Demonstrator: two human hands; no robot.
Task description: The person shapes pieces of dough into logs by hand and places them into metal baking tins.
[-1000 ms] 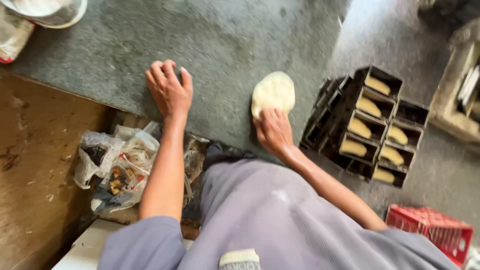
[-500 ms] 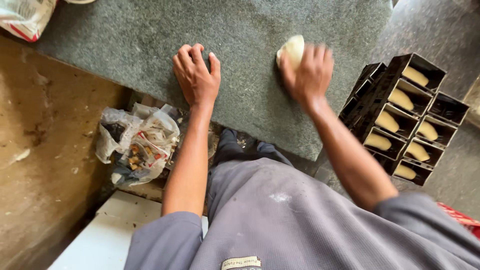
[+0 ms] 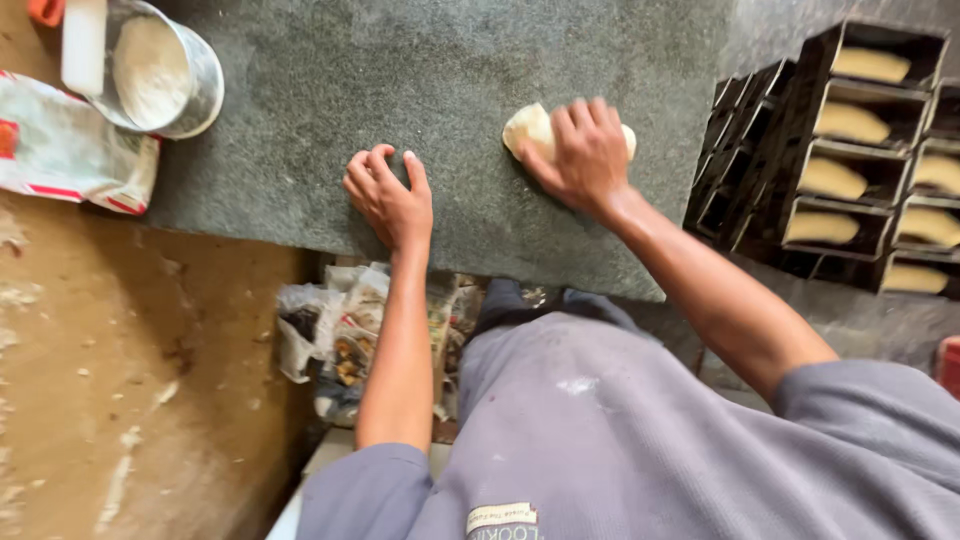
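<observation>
though edge-near, dough [image 3: 528,130] under right hand [image 3: 588,158]

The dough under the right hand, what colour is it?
The dough is pale cream, seen in the head view.

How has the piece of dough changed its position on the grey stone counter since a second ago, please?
Yes. The dough, under the right hand, now lies farther from the counter's near edge and is rolled up.

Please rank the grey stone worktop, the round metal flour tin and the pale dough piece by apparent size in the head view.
1. Grey stone worktop
2. Round metal flour tin
3. Pale dough piece, partly hidden under the right hand, so unsure.
</observation>
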